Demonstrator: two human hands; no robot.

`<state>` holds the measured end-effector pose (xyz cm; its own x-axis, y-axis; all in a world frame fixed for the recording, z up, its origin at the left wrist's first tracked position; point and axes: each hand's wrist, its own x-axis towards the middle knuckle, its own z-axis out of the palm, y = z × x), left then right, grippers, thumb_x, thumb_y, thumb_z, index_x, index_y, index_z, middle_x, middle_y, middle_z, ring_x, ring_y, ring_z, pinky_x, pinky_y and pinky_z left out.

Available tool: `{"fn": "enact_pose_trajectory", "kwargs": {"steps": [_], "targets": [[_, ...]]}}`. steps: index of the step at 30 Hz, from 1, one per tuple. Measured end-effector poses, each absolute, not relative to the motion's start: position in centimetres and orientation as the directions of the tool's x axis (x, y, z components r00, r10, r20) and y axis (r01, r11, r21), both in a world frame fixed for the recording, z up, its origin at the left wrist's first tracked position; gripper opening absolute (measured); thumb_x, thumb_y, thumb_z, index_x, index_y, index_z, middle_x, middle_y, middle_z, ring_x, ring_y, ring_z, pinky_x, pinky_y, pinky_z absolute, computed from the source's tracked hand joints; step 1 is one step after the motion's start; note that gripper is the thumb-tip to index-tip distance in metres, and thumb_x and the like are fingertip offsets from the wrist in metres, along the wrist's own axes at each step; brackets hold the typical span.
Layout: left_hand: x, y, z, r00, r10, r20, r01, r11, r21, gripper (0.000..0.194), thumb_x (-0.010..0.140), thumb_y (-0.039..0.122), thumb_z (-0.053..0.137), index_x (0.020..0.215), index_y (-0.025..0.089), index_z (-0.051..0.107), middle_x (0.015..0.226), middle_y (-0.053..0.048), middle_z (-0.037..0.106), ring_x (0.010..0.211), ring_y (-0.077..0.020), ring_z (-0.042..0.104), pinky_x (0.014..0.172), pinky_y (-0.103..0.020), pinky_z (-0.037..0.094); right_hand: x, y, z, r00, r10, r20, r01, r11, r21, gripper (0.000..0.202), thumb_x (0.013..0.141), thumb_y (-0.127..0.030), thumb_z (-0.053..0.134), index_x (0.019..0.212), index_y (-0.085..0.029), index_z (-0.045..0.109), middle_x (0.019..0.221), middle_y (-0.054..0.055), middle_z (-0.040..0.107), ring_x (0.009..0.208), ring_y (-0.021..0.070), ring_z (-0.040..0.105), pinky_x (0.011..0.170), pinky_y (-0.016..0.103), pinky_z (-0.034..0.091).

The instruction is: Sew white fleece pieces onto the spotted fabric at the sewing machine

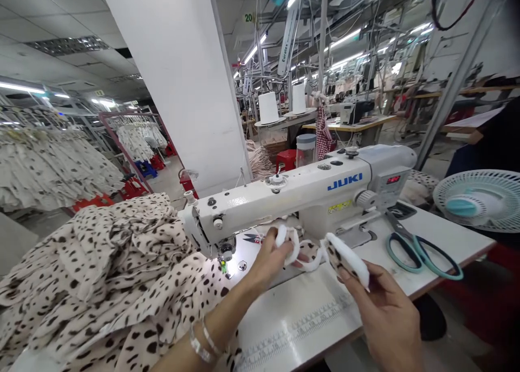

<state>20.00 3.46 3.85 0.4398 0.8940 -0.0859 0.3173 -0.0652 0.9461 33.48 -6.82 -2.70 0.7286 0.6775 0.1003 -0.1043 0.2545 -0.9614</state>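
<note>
A white-edged strip of spotted fabric (345, 257) stretches between my hands above the sewing table. My left hand (273, 255), with bracelets at the wrist, is closed on a looped part of it, right of the needle area. My right hand (384, 307) pinches the strip's other end near the table's front edge. The white sewing machine (260, 201) stands behind both hands, its lamp lit over the needle. Small dark snips (252, 238) lie on the machine bed behind my left hand.
Spotted fabric (93, 274) is heaped at the left, reaching the needle area. Large teal-handled scissors (418, 253) lie at the table's right, beside a fan (479, 201). A ruler scale (300, 328) runs along the table front. Thread cones (268, 108) stand behind.
</note>
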Motion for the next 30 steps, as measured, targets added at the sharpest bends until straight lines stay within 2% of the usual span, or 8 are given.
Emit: {"fn": "enact_pose_trajectory", "kwargs": {"steps": [2,4,7,12,17,23,27,30], "targets": [[18.2,1.0,3.7,0.469,0.869,-0.16,0.026,0.167,0.986,0.033,0.089,0.022,0.049,0.121,0.016,0.043,0.11,-0.012,0.066,0.079,-0.0196,0.069,0.076,-0.035,0.055,31.0,-7.2,-2.4,0.678,0.606,0.416,0.239,0.354,-0.904,0.02,0.078,-0.028,0.074,0.097,-0.025,0.069,0.095,0.003,0.061,0.09,0.0189,0.059,0.077,0.029,0.054],[16.7,-1.2,3.6,0.453,0.87,-0.196,-0.175,0.302,0.937,0.042,0.085,0.023,0.058,0.123,0.021,0.041,0.109,-0.009,0.066,0.08,-0.0172,0.067,0.075,-0.031,0.053,28.4,-7.5,-2.2,0.508,0.515,0.69,0.533,0.442,-0.722,0.03,0.084,-0.015,0.065,0.109,-0.03,0.07,0.098,0.004,0.058,0.089,0.0182,0.059,0.075,0.03,0.052],[14.9,-3.5,3.6,0.398,0.895,-0.202,-0.342,0.349,0.872,0.048,0.082,0.029,0.067,0.124,0.024,0.045,0.118,-0.008,0.064,0.085,-0.0171,0.065,0.079,-0.031,0.051,25.1,-7.8,-2.5,0.321,0.463,0.826,0.661,0.515,-0.546,0.06,0.083,-0.002,0.059,0.13,-0.039,0.059,0.102,0.005,0.058,0.093,0.0199,0.06,0.078,0.034,0.052],[12.9,-5.9,3.1,0.401,0.915,-0.046,-0.557,0.283,0.781,0.06,0.084,0.062,0.061,0.124,0.019,0.051,0.118,-0.014,0.063,0.096,-0.026,0.066,0.087,-0.038,0.051,22.2,-8.9,-4.1,0.221,0.488,0.844,0.676,0.547,-0.493,0.063,0.083,-0.001,0.059,0.132,-0.039,0.058,0.097,0.006,0.062,0.097,0.0243,0.062,0.081,0.042,0.055],[11.4,-7.0,2.7,0.333,0.939,-0.082,-0.46,0.238,0.855,0.049,0.079,0.034,0.078,0.12,0.018,0.058,0.108,-0.01,0.068,0.092,-0.0218,0.066,0.082,-0.03,0.051,21.6,-10.2,-4.3,0.173,0.548,0.818,0.621,0.585,-0.522,0.043,0.082,-0.011,0.064,0.117,-0.035,0.068,0.102,0.006,0.066,0.099,0.0283,0.065,0.08,0.045,0.059],[10.6,-6.6,3.2,0.271,0.894,-0.357,-0.594,0.447,0.669,0.029,0.085,0.03,0.067,0.104,0.008,0.068,0.116,-0.018,0.068,0.112,-0.0308,0.063,0.094,-0.036,0.05,23.0,-10.9,-2.7,0.192,0.753,0.629,0.412,0.52,-0.748,0.035,0.087,-0.021,0.062,0.121,-0.03,0.064,0.112,0.009,0.058,0.097,0.023,0.064,0.079,0.038,0.059],[10.8,-6.6,3.4,0.351,0.775,-0.525,-0.6,0.617,0.51,0.034,0.084,0.028,0.062,0.105,0.002,0.068,0.107,-0.019,0.069,0.106,-0.0277,0.065,0.096,-0.031,0.048,23.0,-10.8,-2.4,0.016,0.655,0.756,0.568,0.616,-0.546,0.052,0.083,-0.008,0.06,0.128,-0.035,0.059,0.127,0.008,0.051,0.116,0.0266,0.057,0.091,0.044,0.055],[10.9,-7.0,3.7,0.319,0.777,-0.543,-0.644,0.598,0.478,0.031,0.087,0.027,0.059,0.109,0.006,0.066,0.108,-0.016,0.069,0.106,-0.0249,0.064,0.097,-0.03,0.047,22.8,-10.2,-2.8,-0.164,0.574,0.802,0.626,0.689,-0.365,0.051,0.084,-0.001,0.054,0.127,-0.027,0.059,0.127,0.009,0.056,0.125,0.0266,0.053,0.1,0.045,0.051]]}}
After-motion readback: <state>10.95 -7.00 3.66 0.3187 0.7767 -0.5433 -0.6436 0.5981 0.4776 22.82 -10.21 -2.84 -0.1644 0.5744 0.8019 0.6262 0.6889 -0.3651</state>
